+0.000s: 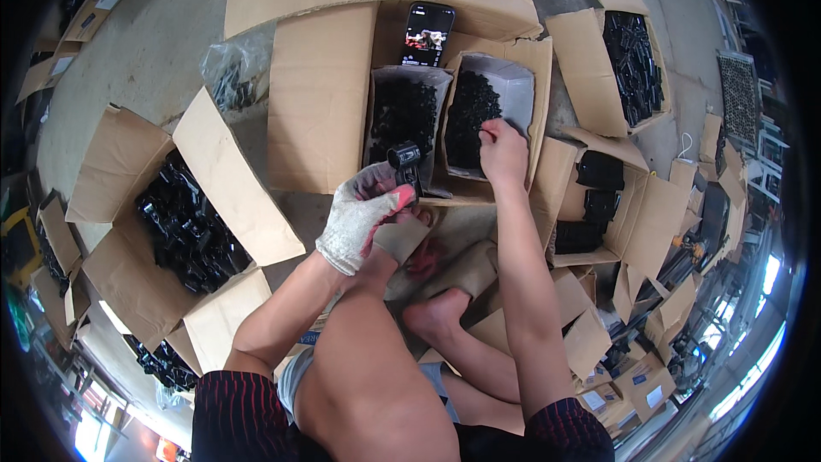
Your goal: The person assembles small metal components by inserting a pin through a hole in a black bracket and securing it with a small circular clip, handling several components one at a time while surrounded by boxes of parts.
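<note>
A large, open brown cardboard box [321, 111] spans the upper centre of the frame, its flaps folded outward, which probably leaves its inside within easy reach. A smaller open cardboard box [128, 244] filled with glossy black plastic parts [190, 222] stands at left, angled toward the person. Two deep, rectangular grey trays [516, 90] sit side by side in the large box, likely keeping their loose contents gathered near both hands. A slim black phone [428, 34] stands tilted behind the left tray, its lit screen facing the person, apparently for easy viewing.

The left hand [363, 210], in a greyish-white knitted glove with red patches, pinches a shiny black plastic piece with a round, cylindrical head [404, 156]. The piece lies at the fingertips, its head rising above the grip, just in front of the left tray; this hold seems to leave the head exposed.

The bare right hand [505, 152] is over the right tray, fingertips pressed together beside tiny black pieces [472, 115]; whether it pinches one, I cannot tell.
</note>
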The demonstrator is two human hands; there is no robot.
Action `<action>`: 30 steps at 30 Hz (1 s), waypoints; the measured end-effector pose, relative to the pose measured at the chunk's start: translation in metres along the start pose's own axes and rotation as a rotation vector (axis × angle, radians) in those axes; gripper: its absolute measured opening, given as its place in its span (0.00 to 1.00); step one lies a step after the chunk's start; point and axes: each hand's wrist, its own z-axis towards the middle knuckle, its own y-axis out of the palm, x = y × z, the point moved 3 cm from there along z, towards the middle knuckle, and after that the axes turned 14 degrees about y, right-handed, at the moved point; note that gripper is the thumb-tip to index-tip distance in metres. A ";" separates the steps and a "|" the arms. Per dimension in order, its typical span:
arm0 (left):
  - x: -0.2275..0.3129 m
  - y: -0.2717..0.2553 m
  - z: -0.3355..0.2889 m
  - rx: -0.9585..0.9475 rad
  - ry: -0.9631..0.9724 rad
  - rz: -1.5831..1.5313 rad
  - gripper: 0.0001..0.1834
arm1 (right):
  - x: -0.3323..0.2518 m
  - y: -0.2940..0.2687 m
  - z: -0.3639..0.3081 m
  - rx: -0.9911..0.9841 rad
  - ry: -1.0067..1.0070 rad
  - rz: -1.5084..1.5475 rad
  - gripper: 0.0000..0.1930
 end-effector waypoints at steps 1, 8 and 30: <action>0.001 0.002 -0.001 0.017 0.008 -0.023 0.16 | -0.006 0.006 0.002 0.009 -0.026 -0.023 0.09; -0.003 -0.003 0.002 -0.052 0.042 0.016 0.13 | -0.021 0.022 0.010 -0.005 0.011 -0.082 0.07; -0.004 0.006 0.000 0.031 0.084 0.039 0.22 | -0.060 -0.017 -0.129 -0.232 -0.194 0.709 0.08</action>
